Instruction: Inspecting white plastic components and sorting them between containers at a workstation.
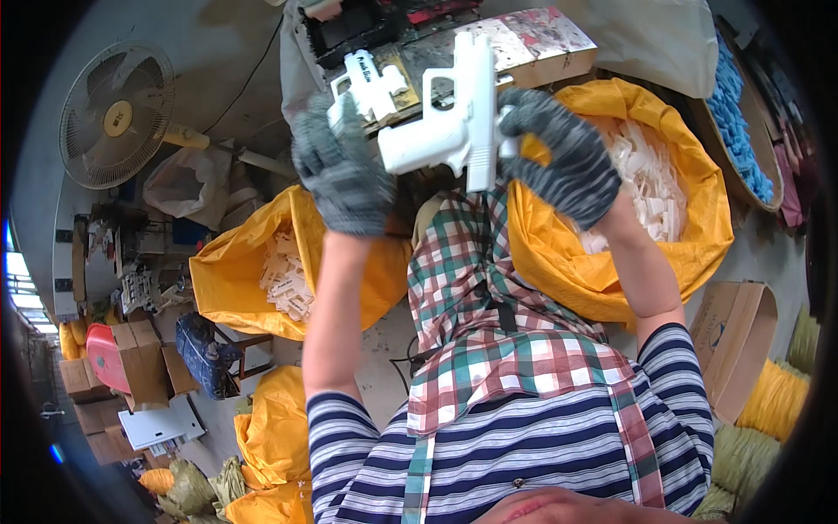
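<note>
The toy pistol (477, 113) is sitting in the air between the hands, just left of the right fingers, its muzzle pointing away from the wearer and its grip reaching toward the left fingers. The right hand (567, 162) is curling round, fingertips and thumb drawing close together and, it seems, pinching the far right edge of the toy pistol, with a gap showing behind the tips. The left hand (343, 170) is blurring, its fingers partly bent beside the end of the grip; whether they are touching the toy pistol or holding anything I cannot tell. Just beyond the left fingers a second piece (377, 86), also white, is showing dark marking, while the toy pistol is showing none that I can make out on its facing side. Judging by that, this unit is looking well formed in outline but perhaps lacking a finish, and the work as a whole is probably running partway through a batch: below and right of the right fingers a yellow sack (705, 249) is holding many pale parts (650, 179), and below the left fingers another sack (229, 293) is holding more loose parts; which are waiting and which are done is not showing
</note>
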{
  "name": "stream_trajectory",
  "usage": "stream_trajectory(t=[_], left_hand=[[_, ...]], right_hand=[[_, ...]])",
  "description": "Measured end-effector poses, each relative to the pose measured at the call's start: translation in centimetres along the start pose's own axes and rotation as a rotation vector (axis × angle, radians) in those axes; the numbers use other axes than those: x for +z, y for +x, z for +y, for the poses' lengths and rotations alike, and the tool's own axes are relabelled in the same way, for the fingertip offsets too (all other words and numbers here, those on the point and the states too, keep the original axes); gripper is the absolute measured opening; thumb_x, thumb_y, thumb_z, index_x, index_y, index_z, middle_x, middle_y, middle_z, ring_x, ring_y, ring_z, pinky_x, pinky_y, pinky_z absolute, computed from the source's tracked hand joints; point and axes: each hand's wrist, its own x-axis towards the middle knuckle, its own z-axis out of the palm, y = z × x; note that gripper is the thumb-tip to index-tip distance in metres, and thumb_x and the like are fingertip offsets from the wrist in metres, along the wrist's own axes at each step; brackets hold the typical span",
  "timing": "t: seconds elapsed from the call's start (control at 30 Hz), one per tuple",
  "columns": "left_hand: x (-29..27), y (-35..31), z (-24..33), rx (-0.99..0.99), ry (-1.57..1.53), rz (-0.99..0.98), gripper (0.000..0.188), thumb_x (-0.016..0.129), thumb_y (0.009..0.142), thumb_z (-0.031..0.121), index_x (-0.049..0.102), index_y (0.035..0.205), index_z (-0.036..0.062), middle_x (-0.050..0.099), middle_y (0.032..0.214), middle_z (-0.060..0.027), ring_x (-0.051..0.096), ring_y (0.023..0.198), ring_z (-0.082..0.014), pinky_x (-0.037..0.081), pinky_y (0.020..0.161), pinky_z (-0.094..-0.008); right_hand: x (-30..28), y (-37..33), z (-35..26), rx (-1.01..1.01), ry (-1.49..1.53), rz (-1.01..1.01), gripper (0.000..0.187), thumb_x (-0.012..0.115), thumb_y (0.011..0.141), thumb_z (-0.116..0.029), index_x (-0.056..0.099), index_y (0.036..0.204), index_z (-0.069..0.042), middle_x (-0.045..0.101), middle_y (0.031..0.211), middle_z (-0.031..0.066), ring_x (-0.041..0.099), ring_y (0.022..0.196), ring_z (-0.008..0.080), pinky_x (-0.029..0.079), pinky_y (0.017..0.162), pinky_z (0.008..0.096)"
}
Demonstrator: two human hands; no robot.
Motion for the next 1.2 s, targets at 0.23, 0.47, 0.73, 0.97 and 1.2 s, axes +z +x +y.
stream_trajectory(t=[0.23,0.47,0.73,0.97,1.2], left_hand=[[-0.4,3.3,-5.7,-0.162,0.186,-0.594,0.052,0.056,0.082,0.039,0.046,0.123,0.0103,0.052,0.111,-0.0194,0.047,0.109,-0.0354,0.035,0.092,-0.0454],[-5.7,-7.9,-8.1,-0.587,0.246,-0.248,0.054,0.063,0.076,0.026,0.047,0.12,0.0001,0.059,0.102,-0.0199,0.055,0.094,-0.0356,0.044,0.082,-0.0423],[-9.2,-17.1,-11.9,-0.682,0.402,-0.741,0.069,0.064,0.077,0.034,0.034,0.132,0.0065,0.047,0.121,-0.0228,0.048,0.109,-0.0361,0.037,0.093,-0.0414],[-5.9,-17.5,-9.2,-0.72,-0.298,-0.885,0.044,0.064,0.08,0.018,0.05,0.12,0.0044,0.064,0.093,-0.0147,0.06,0.088,-0.0247,0.046,0.078,-0.0348],[-4.3,-12.9,-4.6,-0.64,-0.366,-0.892,0.045,0.062,0.081,0.019,0.049,0.122,0.0043,0.061,0.102,-0.0171,0.059,0.095,-0.0285,0.045,0.082,-0.035]], right_hand=[[0.5,0.9,1.2,0.185,0.139,-0.16,0.046,0.073,0.067,-0.006,0.055,0.11,-0.005,0.058,0.111,0.0104,0.056,0.102,0.0231,0.044,0.089,0.0319],[6.2,7.3,5.3,-0.161,0.047,-0.189,0.04,0.064,0.073,-0.012,0.057,0.112,-0.01,0.058,0.108,0.011,0.055,0.099,0.0287,0.044,0.088,0.0355],[6.3,9.7,6.9,-0.217,-0.128,-0.222,0.04,0.057,0.081,-0.02,0.052,0.118,-0.007,0.055,0.113,0.015,0.053,0.104,0.031,0.041,0.091,0.0373],[-5.1,-0.9,9.1,0.696,-0.538,-1.002,0.053,0.068,0.072,-0.019,0.051,0.121,-0.009,0.058,0.111,0.0158,0.056,0.102,0.0273,0.043,0.089,0.0377],[-3.3,-17.2,16.9,0.758,-0.947,-0.748,0.07,0.059,0.068,0.0,0.034,0.133,-0.012,0.036,0.136,0.0168,0.037,0.123,0.0315,0.036,0.096,0.0442]])
